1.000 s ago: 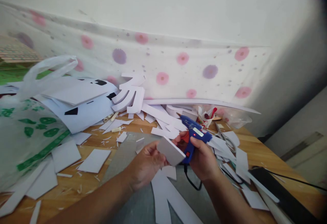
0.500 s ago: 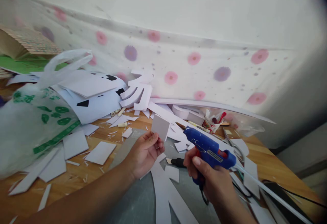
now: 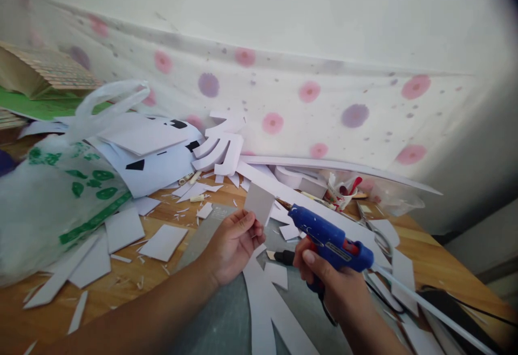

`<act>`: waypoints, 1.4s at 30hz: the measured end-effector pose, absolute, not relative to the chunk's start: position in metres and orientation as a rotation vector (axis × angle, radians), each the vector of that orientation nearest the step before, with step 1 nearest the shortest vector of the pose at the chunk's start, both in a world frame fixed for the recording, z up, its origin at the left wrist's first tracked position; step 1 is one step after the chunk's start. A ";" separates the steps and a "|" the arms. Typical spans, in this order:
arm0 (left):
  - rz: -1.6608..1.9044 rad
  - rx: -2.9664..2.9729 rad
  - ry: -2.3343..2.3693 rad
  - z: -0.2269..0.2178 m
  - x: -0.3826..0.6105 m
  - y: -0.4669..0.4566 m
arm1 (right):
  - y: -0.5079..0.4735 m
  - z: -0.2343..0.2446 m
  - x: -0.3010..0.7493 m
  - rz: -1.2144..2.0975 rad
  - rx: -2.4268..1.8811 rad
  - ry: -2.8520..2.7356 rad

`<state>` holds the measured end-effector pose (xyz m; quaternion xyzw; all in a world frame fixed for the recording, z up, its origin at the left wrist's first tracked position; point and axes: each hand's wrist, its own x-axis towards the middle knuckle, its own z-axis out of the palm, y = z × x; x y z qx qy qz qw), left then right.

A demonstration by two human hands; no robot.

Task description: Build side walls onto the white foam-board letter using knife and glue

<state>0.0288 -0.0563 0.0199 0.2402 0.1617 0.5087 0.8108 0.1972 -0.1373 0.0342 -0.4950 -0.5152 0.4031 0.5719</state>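
Small white panel (image 3: 259,202) pinched between thumb and fingers of the left hand (image 3: 234,244), held up above the far part of the cutting mat (image 3: 229,317). Blue glue gun (image 3: 319,231) gripped by the right hand (image 3: 335,282) above the mat's right part; whether the trigger is pressed cannot be told. Nozzle (image 3: 284,203) aimed at the panel's right edge, touching or just beside it, contact unclear. Step judged as glue being applied to that edge; no bead can be made out. For the next move, panel to be held steady, nozzle to be guided along the edge.

On the mat: utility knife (image 3: 283,258) with blade bared, under the gun, a possible hazard if the hands are lowered; forked white cutout (image 3: 259,306) toward the near side. Glue stick (image 3: 429,306) stuck out from the gun's rear, past the mat's right side, could be snagged.

Left of the mat, on the desk (image 3: 445,260): offcuts (image 3: 123,231), plastic bag (image 3: 40,209). Beyond the mat: curved white pieces (image 3: 229,152), flowered sheet (image 3: 251,96); far right of it, cup (image 3: 340,199).
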 end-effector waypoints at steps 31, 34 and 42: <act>1.113 0.502 0.325 0.019 0.028 -0.055 | -0.136 0.032 0.192 0.972 -1.147 -1.182; 1.135 0.501 0.338 0.021 0.027 -0.055 | -0.136 0.033 0.191 0.967 -1.146 -1.191; 1.139 0.506 0.356 0.023 0.026 -0.055 | -0.137 0.030 0.190 0.974 -1.166 -1.181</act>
